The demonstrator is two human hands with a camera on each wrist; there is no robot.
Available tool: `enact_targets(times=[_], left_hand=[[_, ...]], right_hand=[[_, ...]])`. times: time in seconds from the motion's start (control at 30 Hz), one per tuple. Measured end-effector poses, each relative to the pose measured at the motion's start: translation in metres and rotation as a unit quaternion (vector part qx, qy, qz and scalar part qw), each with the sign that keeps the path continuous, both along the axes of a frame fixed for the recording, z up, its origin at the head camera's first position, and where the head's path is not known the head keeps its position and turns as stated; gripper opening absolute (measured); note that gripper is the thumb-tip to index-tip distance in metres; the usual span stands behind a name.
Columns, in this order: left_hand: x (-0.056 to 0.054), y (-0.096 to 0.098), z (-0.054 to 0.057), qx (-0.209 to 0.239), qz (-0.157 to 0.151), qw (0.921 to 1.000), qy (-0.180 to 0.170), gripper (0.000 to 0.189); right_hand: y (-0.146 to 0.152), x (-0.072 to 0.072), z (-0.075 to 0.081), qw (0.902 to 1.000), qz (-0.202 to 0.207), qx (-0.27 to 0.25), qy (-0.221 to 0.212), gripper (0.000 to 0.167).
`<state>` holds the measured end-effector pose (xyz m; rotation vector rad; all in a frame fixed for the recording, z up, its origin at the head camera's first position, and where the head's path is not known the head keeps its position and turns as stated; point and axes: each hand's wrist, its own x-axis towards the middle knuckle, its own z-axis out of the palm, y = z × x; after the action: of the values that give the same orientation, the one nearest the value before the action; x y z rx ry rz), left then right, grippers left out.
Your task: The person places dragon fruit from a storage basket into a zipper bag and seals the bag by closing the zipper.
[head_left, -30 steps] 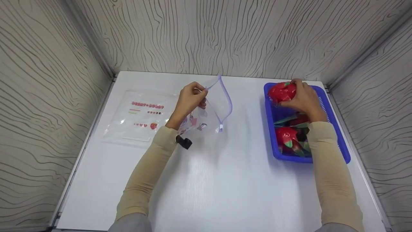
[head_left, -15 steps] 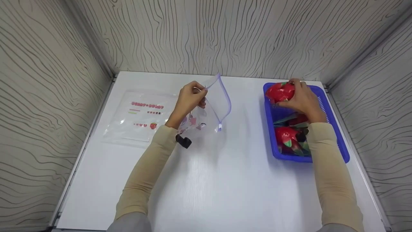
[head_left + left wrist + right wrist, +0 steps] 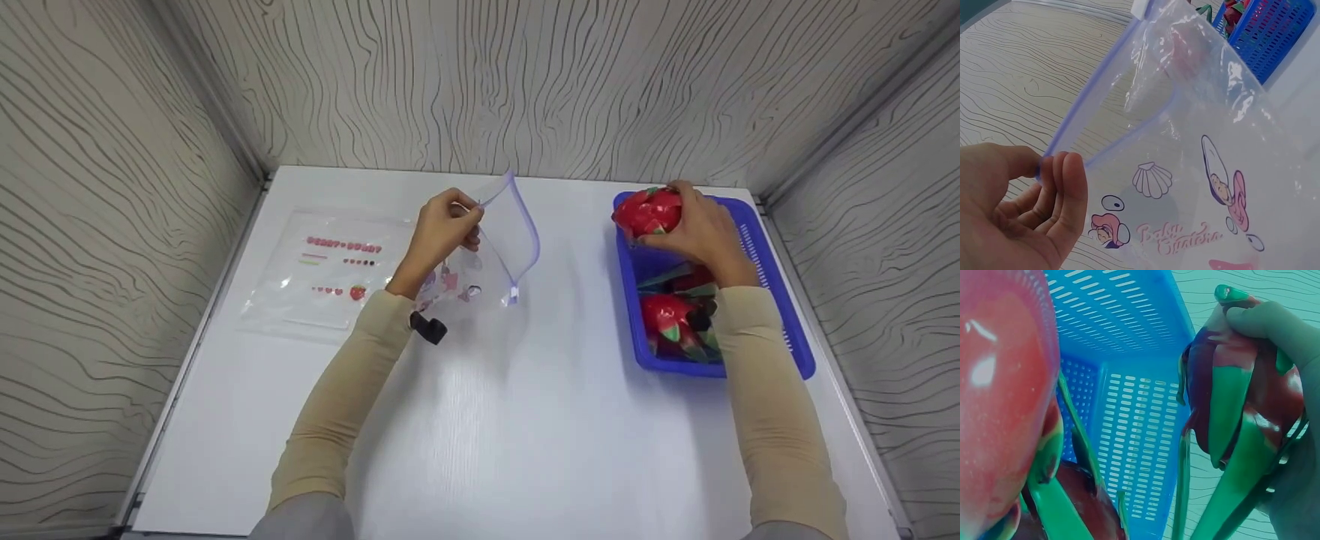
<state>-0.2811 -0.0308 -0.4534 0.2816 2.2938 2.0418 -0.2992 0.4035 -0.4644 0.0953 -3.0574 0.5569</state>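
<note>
The blue basket (image 3: 632, 315) sits within easy reach of the right arm. Held up mid-table, the clear zip bag (image 3: 1196, 214) gapes, seemingly because the left hand (image 3: 445, 229) pinches its rim. By the basket's far left corner, the right hand (image 3: 703, 234) spans a red fruit (image 3: 649, 211), half-open around it; some fingertips I can't make out.

Snug, plain beige sleeves (image 3: 337, 405), creased in fine folds toward their upper ends, finish in smoother cuffs (image 3: 386, 316), with grey cloth (image 3: 304, 517) showing beyond those folds and a small, blocky black gadget (image 3: 429, 328) sticking out beside the left cuff.
</note>
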Motion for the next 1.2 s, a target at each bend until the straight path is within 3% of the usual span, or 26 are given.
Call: enact_targets(times=[0.57,1.2], left_hand=[[-0.002,0.001,-0.004,0.011,-0.003,0.9999,-0.002,0.009],[-0.006,0.005,-0.004,0.008,0.002,0.9999,-0.008,0.01]], right_hand=[[-0.009,0.003,0.002,0.9991,0.026,0.002,0.033,0.103],[-0.022,0.007,0.008,0.9994,0.026,-0.007,0.021,0.104]])
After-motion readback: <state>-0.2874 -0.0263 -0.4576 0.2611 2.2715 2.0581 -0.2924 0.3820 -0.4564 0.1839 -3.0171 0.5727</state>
